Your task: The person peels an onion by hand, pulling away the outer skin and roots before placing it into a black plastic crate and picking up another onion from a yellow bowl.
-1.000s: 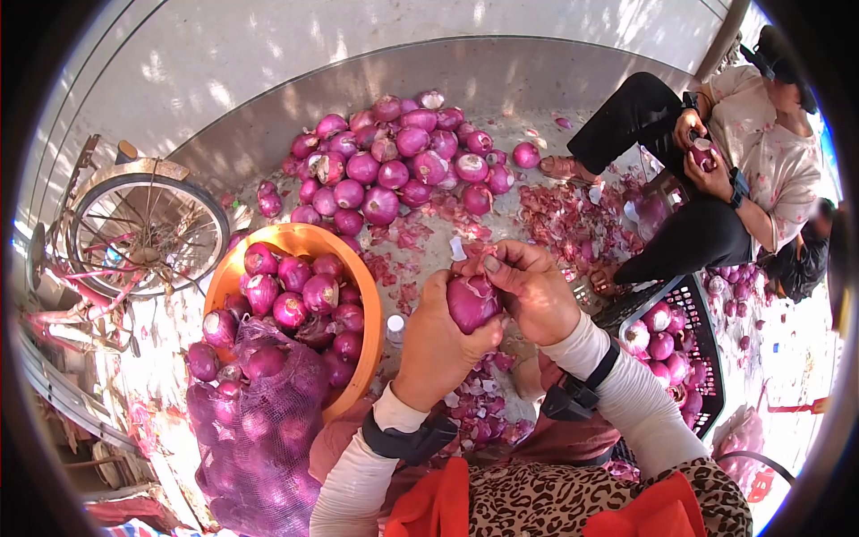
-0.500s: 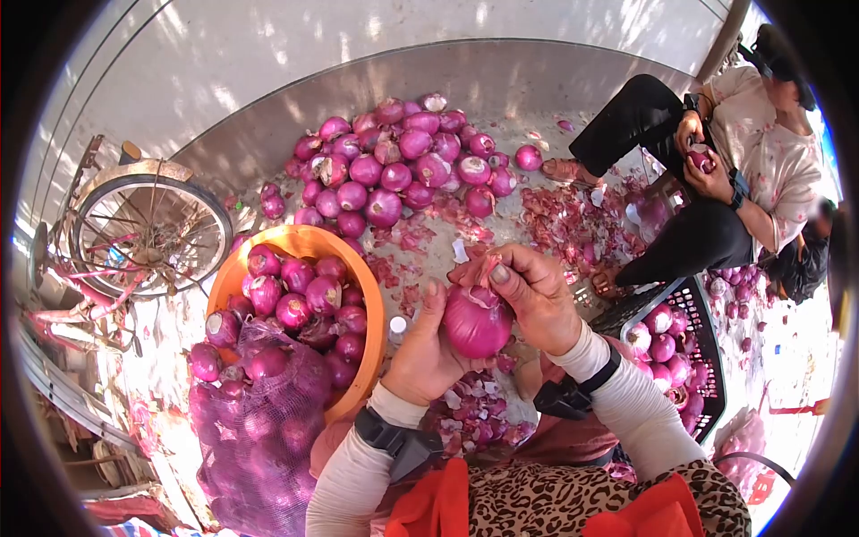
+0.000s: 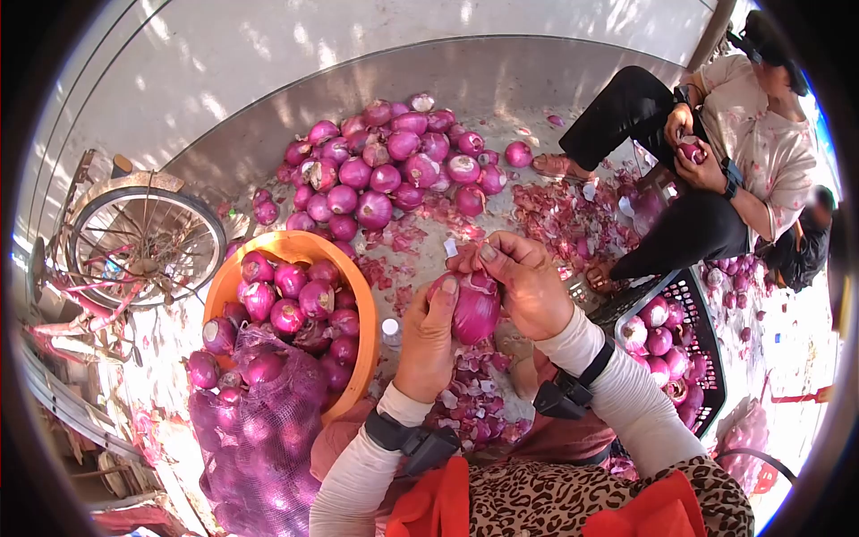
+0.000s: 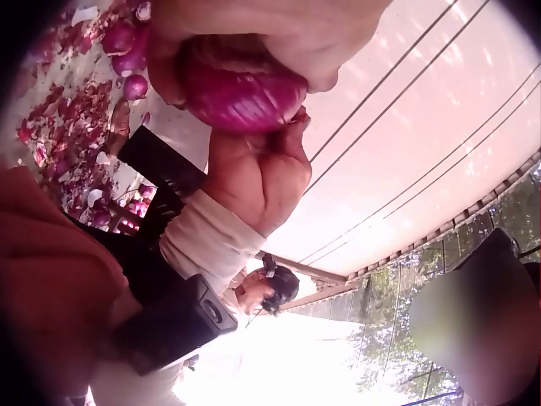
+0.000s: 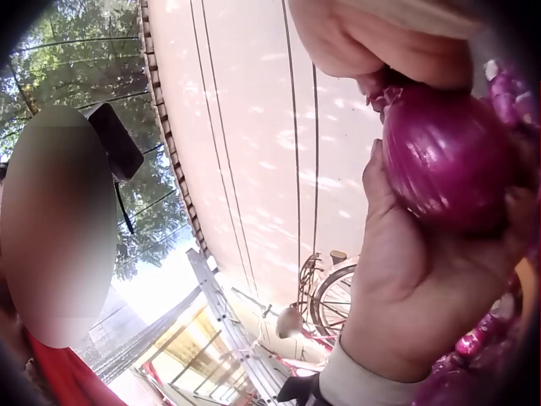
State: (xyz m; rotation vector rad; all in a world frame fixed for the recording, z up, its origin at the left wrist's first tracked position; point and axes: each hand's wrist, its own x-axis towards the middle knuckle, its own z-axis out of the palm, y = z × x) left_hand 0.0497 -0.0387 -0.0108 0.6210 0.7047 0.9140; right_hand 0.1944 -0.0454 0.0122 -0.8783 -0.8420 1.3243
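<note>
A glossy red onion (image 3: 476, 315) is between my two hands in front of my body. My left hand (image 3: 427, 345) cups it from the left, thumb up against its side near the top; in the right wrist view the left palm (image 5: 406, 275) lies under the onion (image 5: 452, 161). With thumb and bent fingers, my right hand (image 3: 535, 288) pinches the dry skin at the onion's neck. From the left wrist view, the right hand (image 4: 254, 173) shows just beyond the onion (image 4: 241, 100). The left fingers behind the onion are hidden in the head view.
An orange tub (image 3: 362, 300) of onions and a purple mesh sack (image 3: 259, 438) stand at left, a bicycle wheel (image 3: 148, 251) beyond. An onion heap (image 3: 385, 170) lies ahead, peelings (image 3: 573, 215) scattered beside it. A black crate (image 3: 711, 358) and a seated person (image 3: 761, 134) are at right.
Half a second ago the left fingers were spread, with the onion hanging below the right hand. Now the left thumb has closed in against it and the onion looks turned.
</note>
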